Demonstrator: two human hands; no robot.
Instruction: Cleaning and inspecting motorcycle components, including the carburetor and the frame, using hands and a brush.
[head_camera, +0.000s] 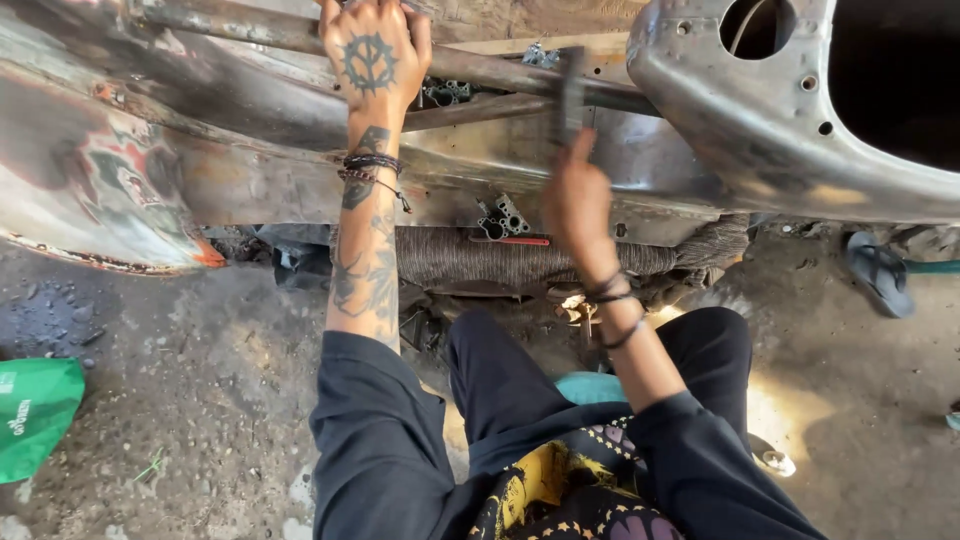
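My left hand rests on a rusty metal tube that runs across a bare, scorched vehicle body, fingers curled over its far side. My right hand is raised in front of the body and grips a dark tool, blurred, whose upper end is against the tube. Its exact kind I cannot tell. Both wrists carry dark bands. My knees in black trousers are below, over a teal seat.
A curved bare-metal panel with round holes stands at the upper right. Under the body lie a ribbed dark roll and small metal parts. A green bag lies left on the dirt floor, a sandal right.
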